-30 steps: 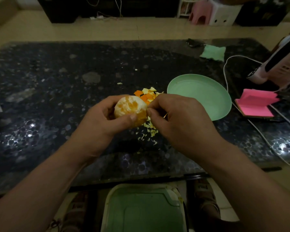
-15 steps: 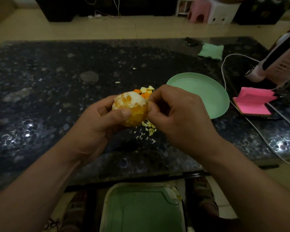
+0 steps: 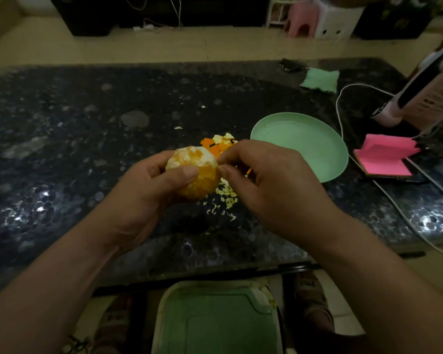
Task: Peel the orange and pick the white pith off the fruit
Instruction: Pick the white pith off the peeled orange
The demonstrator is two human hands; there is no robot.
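My left fingers [image 3: 186, 172] curl around 1 orange [image 3: 198, 186]; my right fingers [image 3: 232, 171] pinch its pith [image 3: 189, 155], beside 1 plate [image 3: 304, 141].

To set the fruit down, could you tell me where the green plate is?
Head view: the green plate lies on the table, right of centre, between the peel scraps and the pink notepad.

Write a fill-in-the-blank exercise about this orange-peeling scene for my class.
The left hand grips the peeled orange while the right hand pinches its white ____.
Peel scraps lie on the table beside the ____ plate.
The sticky notes are ____.
Missing words: pith; green; pink.
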